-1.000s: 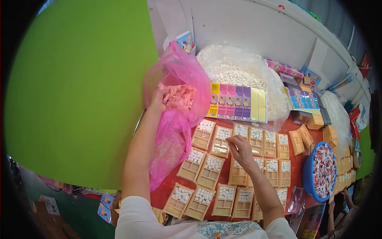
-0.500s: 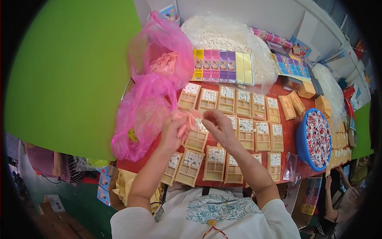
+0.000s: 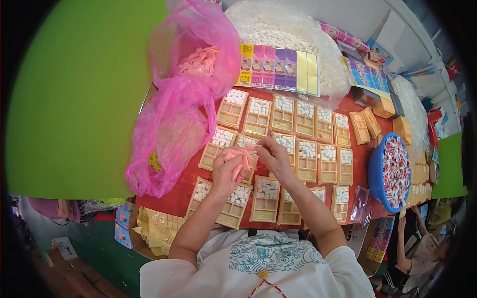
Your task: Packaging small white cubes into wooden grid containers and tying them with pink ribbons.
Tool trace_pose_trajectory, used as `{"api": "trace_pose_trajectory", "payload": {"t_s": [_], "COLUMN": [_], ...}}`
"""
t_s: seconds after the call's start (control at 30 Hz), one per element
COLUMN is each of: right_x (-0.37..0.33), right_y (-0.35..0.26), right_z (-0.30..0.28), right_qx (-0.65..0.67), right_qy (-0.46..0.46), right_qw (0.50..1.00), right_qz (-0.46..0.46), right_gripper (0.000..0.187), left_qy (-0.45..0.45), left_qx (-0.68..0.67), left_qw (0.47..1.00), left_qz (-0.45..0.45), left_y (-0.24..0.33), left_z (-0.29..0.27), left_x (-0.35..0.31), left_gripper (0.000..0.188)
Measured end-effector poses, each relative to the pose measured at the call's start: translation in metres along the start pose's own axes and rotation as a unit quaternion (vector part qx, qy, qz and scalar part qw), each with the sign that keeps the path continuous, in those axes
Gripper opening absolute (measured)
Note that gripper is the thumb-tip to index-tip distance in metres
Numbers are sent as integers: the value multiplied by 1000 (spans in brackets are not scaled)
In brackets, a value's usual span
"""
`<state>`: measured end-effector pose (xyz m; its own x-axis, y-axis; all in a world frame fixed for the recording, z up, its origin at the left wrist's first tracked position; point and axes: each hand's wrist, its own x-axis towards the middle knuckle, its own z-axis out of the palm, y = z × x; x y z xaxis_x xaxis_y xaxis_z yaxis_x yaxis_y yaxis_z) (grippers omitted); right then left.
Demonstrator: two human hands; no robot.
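My left hand (image 3: pixel 224 171) is closed round a bunch of small flat pink pieces (image 3: pixel 240 165), which fan out toward the right. Close beside them is my right hand (image 3: pixel 274 158), its thumb and forefinger pinched together at the upper right end of the bunch; whether a single piece is between them is too small to tell. Beneath both hands stand rows of light wooden compartment trays (image 3: pixel 257 122). White cubes (image 3: pixel 283 103) fill the upper part of these trays, and thin yellow-green strips lie in the lower compartments of several.
To the left, a pink plastic bag (image 3: pixel 169 119) holds more pink pieces. Behind the trays are a clear bag of white cubes (image 3: pixel 278 47) and printed card sheets (image 3: pixel 271 67). A blue basin (image 3: pixel 376 171) of small red-and-white packets stands right. Another person's arm (image 3: pixel 401 243) shows far right.
The view has shifted, showing more of the trays at the left. The pink pieces now spread out from my left hand, and my right hand's fingertips have come in closer to them.
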<state>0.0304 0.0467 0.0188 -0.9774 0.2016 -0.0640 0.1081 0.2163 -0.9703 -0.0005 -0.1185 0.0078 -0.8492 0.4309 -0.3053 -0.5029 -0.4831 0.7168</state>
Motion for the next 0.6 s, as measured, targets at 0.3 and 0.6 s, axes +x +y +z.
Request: {"api": "trace_pose_trajectory", "payload": {"t_s": [0.3, 0.6], "right_x": [87, 86], "right_y": [6, -26], "right_z": [30, 27], "right_qx": [-187, -256], "right_qy": [72, 13], "right_qw": [964, 959], "right_qz": [-175, -121], "right_gripper": [14, 19], "left_qy": [40, -4], "left_qx": [-106, -103], "left_qw": [992, 995], "left_qz": [-58, 0], "left_y": [15, 24], "left_z": [-16, -23], "left_x": [-6, -9], "left_gripper": [15, 14]}}
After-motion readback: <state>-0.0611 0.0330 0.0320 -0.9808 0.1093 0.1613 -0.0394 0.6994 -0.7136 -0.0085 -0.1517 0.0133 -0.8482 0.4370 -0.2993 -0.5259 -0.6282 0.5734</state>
